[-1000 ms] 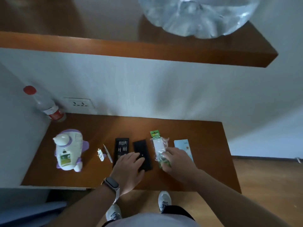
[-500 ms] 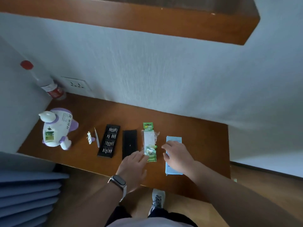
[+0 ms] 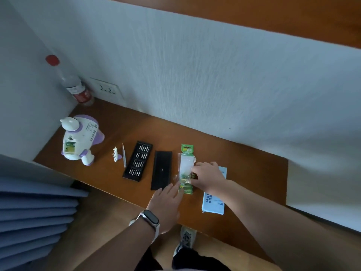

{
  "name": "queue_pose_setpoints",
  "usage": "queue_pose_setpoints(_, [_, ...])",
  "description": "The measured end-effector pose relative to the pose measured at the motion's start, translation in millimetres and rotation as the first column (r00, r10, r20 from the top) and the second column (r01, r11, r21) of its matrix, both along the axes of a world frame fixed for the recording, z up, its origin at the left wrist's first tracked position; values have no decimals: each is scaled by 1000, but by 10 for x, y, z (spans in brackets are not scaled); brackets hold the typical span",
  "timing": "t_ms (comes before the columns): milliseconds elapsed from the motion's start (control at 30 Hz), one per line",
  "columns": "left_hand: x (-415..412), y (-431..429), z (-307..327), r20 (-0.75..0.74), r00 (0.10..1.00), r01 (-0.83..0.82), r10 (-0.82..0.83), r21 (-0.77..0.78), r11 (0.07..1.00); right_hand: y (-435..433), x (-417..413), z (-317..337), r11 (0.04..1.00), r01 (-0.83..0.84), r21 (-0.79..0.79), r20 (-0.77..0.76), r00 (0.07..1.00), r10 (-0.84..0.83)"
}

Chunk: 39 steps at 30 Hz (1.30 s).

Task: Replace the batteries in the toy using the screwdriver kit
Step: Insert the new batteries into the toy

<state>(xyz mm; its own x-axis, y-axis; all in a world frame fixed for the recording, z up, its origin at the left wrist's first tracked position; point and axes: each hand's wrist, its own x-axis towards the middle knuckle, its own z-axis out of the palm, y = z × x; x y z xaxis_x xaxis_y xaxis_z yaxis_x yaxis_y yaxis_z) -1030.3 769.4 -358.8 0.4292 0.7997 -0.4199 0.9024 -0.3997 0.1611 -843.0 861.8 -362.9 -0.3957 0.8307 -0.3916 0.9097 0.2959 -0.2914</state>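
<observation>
At the desk's (image 3: 254, 173) near edge my left hand (image 3: 166, 200) reaches in, its straight fingers touching the near end of the battery pack (image 3: 186, 163). My right hand (image 3: 207, 176) pinches the pack's plastic, above a blue leaflet (image 3: 214, 204). Leftward lie the black lid (image 3: 161, 170), bit tray (image 3: 137, 161) and screwdriver (image 3: 124, 157). The toy (image 3: 80, 139) sits by the left edge.

home room, wall socket (image 3: 106, 89), wooden shelf (image 3: 234, 153)
</observation>
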Motion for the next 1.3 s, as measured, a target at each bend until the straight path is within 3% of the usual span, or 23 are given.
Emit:
queue_pose_setpoints(467, [-23, 6, -54, -1, 1000, 7, -7, -40, 999, 120, 13, -32, 1000, 25, -8, -92, 995, -26])
queue_pose_setpoints(867, [-39, 23, -45, -2, 1000, 22, -22, -38, 999, 165, -25, -33, 998, 20, -67, -53, 998, -24])
queue_pose_setpoints(1133, [-41, 1, -41, -3, 1000, 19, -19, -30, 999, 139, 70, 10, 999, -22, -49, 59, 998, 24])
queue_pose_setpoints(1300, [-7, 0, 26, -7, 1000, 11, -11, -37, 999, 43, 141, 126, 998, 46, -32, -2, 999, -46])
